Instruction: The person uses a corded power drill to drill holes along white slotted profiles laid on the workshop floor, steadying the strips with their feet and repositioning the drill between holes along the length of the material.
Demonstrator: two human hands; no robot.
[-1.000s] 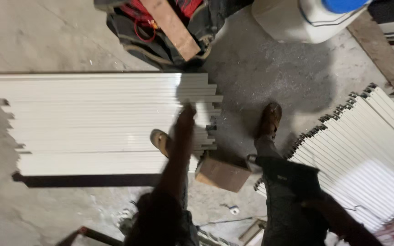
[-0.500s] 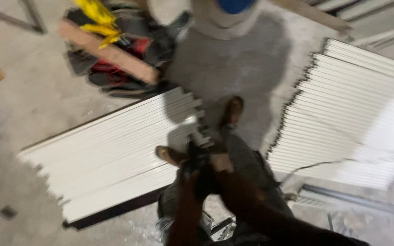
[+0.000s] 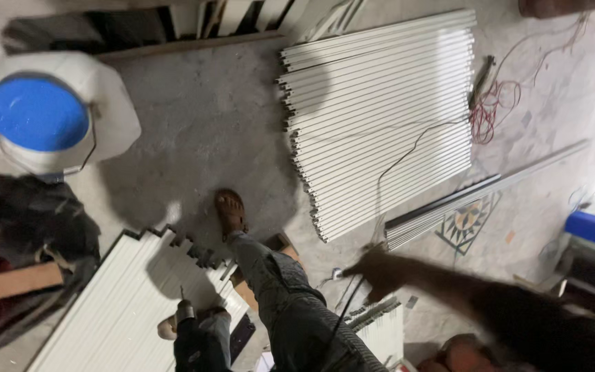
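The right hand [image 3: 380,272] is a blur, stretched out low over the concrete floor [image 3: 208,138] just below the big stack of white strips [image 3: 380,117]; can't tell if the fingers are spread or pinching; a thin dark cable [image 3: 342,310] runs right by it; left hand isn't showing; the sandaled foot [image 3: 231,210] sits left of that stack.
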